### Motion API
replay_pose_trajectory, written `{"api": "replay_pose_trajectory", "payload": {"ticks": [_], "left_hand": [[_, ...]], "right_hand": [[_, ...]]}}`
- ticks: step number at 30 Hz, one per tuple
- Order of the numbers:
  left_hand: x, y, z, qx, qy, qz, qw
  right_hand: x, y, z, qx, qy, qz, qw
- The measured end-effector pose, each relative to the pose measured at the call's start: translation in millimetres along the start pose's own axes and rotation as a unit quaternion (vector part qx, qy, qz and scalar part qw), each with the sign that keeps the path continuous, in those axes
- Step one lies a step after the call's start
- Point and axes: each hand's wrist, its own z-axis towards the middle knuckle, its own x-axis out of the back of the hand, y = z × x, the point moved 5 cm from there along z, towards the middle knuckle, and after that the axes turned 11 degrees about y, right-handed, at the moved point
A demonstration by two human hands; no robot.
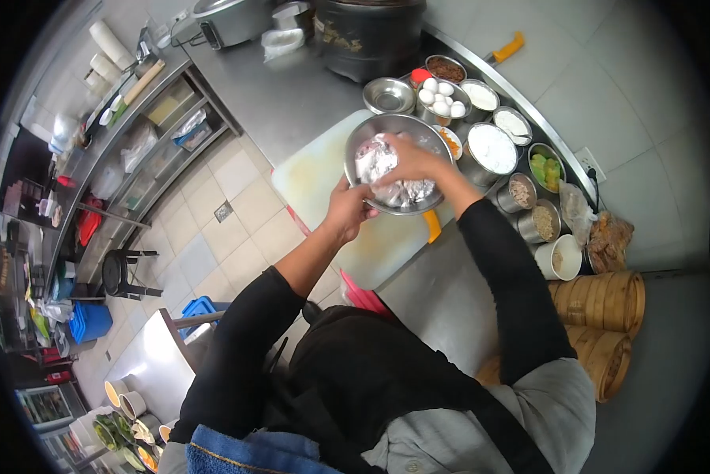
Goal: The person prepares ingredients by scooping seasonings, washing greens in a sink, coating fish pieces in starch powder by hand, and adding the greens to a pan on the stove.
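A round steel mixing bowl (pixel 355 130) is held above a pale cutting board (pixel 315 170). My left hand (pixel 349 209) is closed on the bowl's near left rim, thumb over the edge. Inside the bowl lie white, powder-coated food pieces (pixel 377 160) with a pinkish tint in places. Reaching in from the right, my right hand (pixel 412 162) has its fingers curled down into these pieces; the fingertips are partly hidden by the powder. A knife with a yellow handle (pixel 432 227) rests at the board's right edge, partly under the bowl.
Along the wall stand a bowl of eggs (pixel 442 98), a container of white powder (pixel 492 148) and several other ingredient containers. Bamboo steamers (pixel 600 302) are stacked at the right. Behind are an empty steel bowl (pixel 388 96) and a large dark pot (pixel 369 35).
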Motion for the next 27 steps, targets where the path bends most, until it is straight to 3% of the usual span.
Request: {"api": "replay_pose_trajectory", "payload": {"ticks": [1, 4, 10, 14, 16, 18, 22, 24, 25, 27], "left_hand": [[-7, 1, -3, -0.005, -0.009, 0.000, 1.000], [-9, -4, -2, 0.005, -0.009, 0.028, 1.000], [0, -5, 8, 0.017, -0.003, 0.001, 1.000], [-14, 0, -7, 0.018, -0.008, 0.001, 1.000], [-21, -7, -7, 0.021, -0.030, 0.016, 0.999], [-21, -11, -7, 0.022, -0.048, 0.033, 0.998], [-2, -12, -4, 0.017, -0.022, 0.034, 0.999], [4, -11, -2, 0.017, -0.027, 0.028, 0.999], [8, -11, -2, 0.021, -0.019, 0.034, 0.999], [17, -13, -4, 0.024, -0.007, 0.035, 0.999]], "right_hand": [[-10, -1, 0, -0.011, -0.046, 0.062, 0.997], [3, -8, -5, 0.004, -0.083, 0.047, 0.995], [26, 19, -17, 0.077, -0.086, 0.039, 0.993], [21, 2, -47, -0.008, -0.093, -0.041, 0.995], [15, 3, -41, -0.081, -0.055, -0.037, 0.995], [21, 15, -29, -0.087, -0.005, -0.033, 0.996], [43, 7, -11, 0.009, -0.012, -0.002, 1.000], [42, -2, 0, 0.063, -0.068, 0.103, 0.990], [38, 0, 5, 0.012, -0.113, 0.116, 0.987], [29, -10, 10, 0.002, -0.113, 0.102, 0.988]]}}
